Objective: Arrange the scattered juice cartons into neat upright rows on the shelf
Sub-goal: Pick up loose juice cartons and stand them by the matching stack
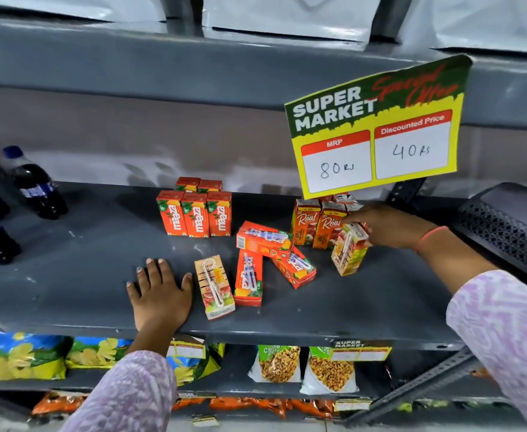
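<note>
On the dark grey shelf, red Maaza cartons stand upright in a neat group at the back middle. Orange Real cartons stand upright to the right, under the price sign. Three red cartons lie flat and crossed in the middle. A cream carton lies flat beside them. My right hand grips a tilted cream and orange carton by its top, its lower end resting on the shelf. My left hand rests flat on the shelf, its thumb next to the cream carton.
Dark cola bottles stand at the shelf's left end. A yellow and green price sign hangs over the right rear. A black perforated object sits at far right. Snack bags fill the lower shelves.
</note>
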